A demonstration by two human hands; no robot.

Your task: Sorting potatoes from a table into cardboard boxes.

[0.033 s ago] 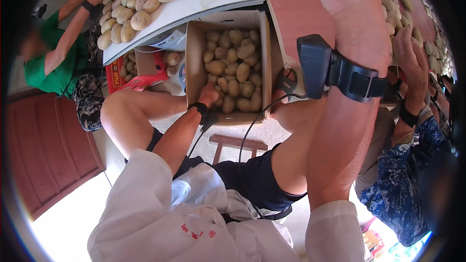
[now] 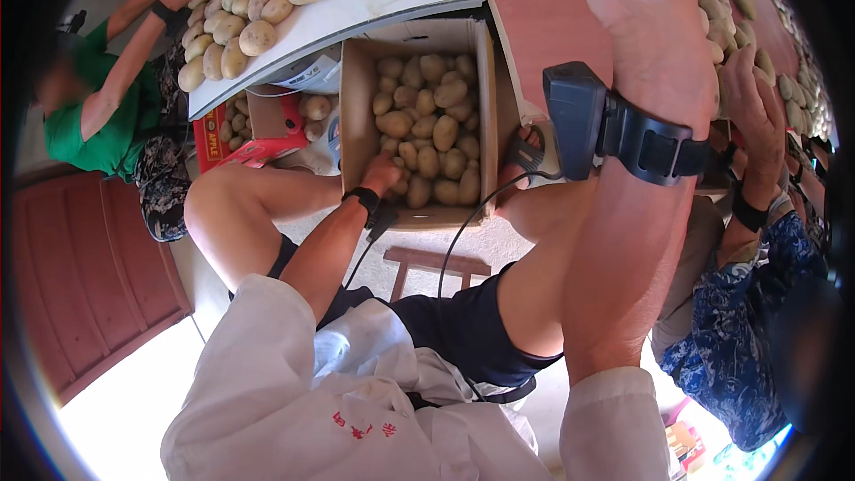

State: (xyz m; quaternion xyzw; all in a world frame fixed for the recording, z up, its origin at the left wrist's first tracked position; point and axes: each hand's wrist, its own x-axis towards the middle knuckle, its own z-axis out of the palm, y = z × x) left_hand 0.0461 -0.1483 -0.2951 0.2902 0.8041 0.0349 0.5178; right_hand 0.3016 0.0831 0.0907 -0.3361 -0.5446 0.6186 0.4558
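Cardboard box (image 2: 359,107) holding potatoes (image 2: 445,134). Left hand (image 2: 384,175) inside, at near-left corner; fingers buried, cannot tell grip. Right hand (image 2: 628,0) raised right of box, fingers cropped, cannot tell. Could snag cable (image 2: 447,258) on box's near-right corner by swinging right arm; could bruise potatoes by digging hard.

Your left hand (image 2: 384,175) extends low and forward, partly hidden; your right hand (image 2: 637,0) is high, cropped above.
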